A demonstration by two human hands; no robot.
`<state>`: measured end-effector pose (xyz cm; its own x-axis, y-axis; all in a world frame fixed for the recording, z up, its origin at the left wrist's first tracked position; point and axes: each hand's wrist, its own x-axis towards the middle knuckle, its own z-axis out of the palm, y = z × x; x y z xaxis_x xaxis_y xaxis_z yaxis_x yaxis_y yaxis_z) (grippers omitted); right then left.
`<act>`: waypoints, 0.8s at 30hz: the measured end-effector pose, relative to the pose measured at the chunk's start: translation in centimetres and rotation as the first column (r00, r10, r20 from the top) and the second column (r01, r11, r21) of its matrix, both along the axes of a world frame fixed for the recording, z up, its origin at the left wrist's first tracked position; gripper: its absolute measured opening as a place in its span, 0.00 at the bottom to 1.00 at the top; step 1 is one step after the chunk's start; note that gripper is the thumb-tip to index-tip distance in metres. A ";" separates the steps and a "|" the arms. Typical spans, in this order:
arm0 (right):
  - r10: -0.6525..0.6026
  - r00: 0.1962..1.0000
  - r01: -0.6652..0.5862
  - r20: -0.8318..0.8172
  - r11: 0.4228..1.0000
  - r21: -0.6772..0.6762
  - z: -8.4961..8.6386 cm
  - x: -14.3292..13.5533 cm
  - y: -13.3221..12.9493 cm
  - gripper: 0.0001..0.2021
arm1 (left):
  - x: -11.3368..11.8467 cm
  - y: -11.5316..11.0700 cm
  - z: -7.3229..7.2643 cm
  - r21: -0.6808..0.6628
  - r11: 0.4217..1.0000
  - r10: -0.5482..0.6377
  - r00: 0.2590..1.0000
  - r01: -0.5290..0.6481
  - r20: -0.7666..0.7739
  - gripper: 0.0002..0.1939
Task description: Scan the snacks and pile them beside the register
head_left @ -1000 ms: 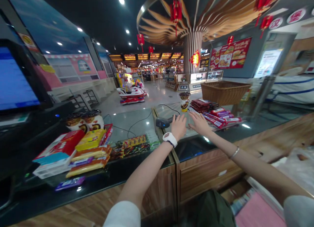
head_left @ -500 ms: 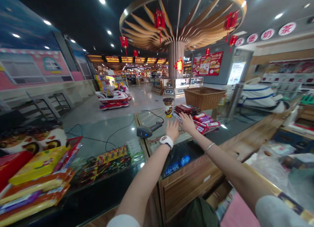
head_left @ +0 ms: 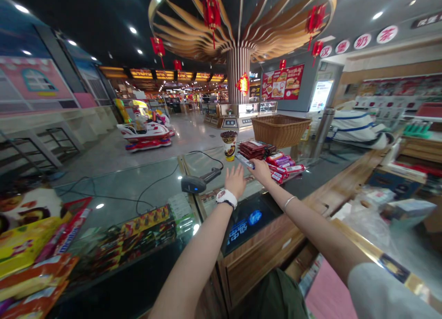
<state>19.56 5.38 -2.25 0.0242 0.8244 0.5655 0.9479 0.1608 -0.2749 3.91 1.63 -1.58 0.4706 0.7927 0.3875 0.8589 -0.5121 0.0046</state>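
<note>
Packet (head_left: 244, 160) sat just right of the cup (head_left: 229, 146), its near end gripped by the right hand's (head_left: 261, 171) fingers; the left hand's (head_left: 235, 182) fingers spread open before the cup. Any lift called for cup clearance.

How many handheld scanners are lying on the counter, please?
1. The dark scanner lies on the glass counter, just left of the left hand. Another could be hidden behind the snack packets at the left edge.
</note>
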 end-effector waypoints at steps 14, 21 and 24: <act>0.044 0.992 -0.023 -0.119 0.984 0.178 0.7 0.1 -1.0 0.13 | -0.3 -0.8 0.7 0.001 1.000 -0.011 1.000 0.011 0.017 0.31; 0.153 0.963 -0.076 -0.222 0.944 0.321 1.7 -0.1 -3.2 0.13 | -1.8 -2.7 2.8 0.041 0.999 -0.004 0.999 0.002 0.035 0.32; 0.241 0.941 -0.144 -0.236 0.919 0.366 2.4 -0.6 -4.4 0.13 | -2.9 -3.8 3.6 0.092 0.996 -0.007 1.000 0.005 0.020 0.32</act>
<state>18.97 0.96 0.10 0.0767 0.5879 0.8053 0.7855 0.4618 -0.4119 0.99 -2.20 2.07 0.4665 0.7505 0.4682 0.8560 -0.5163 -0.0253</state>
